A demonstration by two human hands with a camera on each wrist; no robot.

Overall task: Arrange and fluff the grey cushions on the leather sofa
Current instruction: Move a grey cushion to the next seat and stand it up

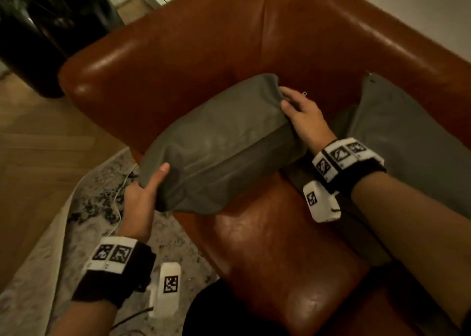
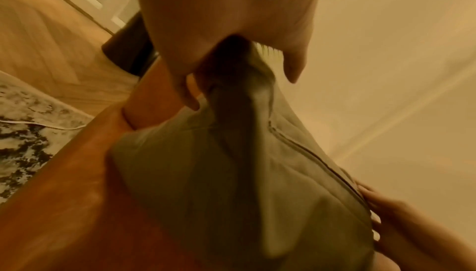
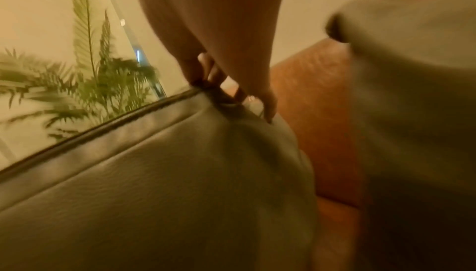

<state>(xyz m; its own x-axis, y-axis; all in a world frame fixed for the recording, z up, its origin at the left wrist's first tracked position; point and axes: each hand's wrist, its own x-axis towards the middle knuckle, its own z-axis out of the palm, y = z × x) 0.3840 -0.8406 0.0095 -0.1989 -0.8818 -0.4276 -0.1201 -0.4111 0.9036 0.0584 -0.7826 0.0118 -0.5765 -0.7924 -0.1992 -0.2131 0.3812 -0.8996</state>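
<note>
A grey cushion [image 1: 216,144] is held over the seat of the brown leather sofa [image 1: 275,246], lying slantwise from near left to far right. My left hand [image 1: 142,195] grips its near left corner, thumb on top. My right hand [image 1: 300,114] pinches the far right corner. The left wrist view shows the left hand [image 2: 231,55] bunching the grey cushion [image 2: 231,173] fabric beside a zip seam. In the right wrist view the right hand [image 3: 226,83] gathers the cushion [image 3: 154,183] corner. A second grey cushion [image 1: 402,137] leans against the sofa back at right.
The sofa's left armrest [image 1: 122,63] and backrest [image 1: 356,30] bound the seat. A dark plant pot [image 1: 33,42] stands on the wooden floor at far left. A patterned rug [image 1: 84,208] with a thin white cable lies in front of the sofa.
</note>
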